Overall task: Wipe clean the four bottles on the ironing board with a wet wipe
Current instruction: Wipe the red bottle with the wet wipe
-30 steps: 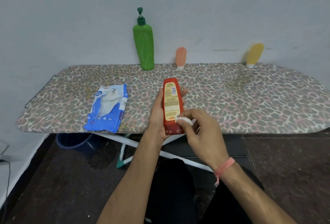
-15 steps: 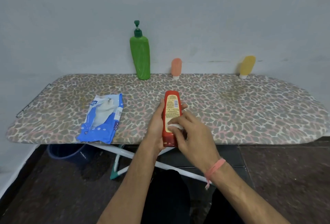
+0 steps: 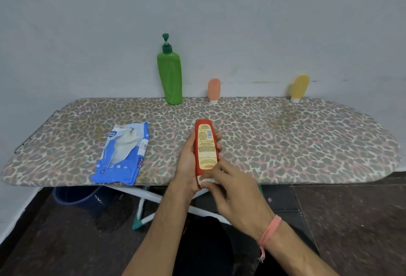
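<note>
While my left hand (image 3: 189, 165) grips the red bottle (image 3: 205, 146) and my right (image 3: 232, 190) pinches the wipe (image 3: 207, 180), hard rubbing could twist it loose.

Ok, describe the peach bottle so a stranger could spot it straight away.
Start at the leopard-print ironing board and follow its far edge along the wall. The peach bottle stands there cap down, between the tall green pump bottle and the yellow bottle; it alone is peach.

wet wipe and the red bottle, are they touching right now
Touching. The head view shows the right hand pressing the white wet wipe against the lower end of the red bottle, with no gap visible, while the left hand grips the bottle.
</note>
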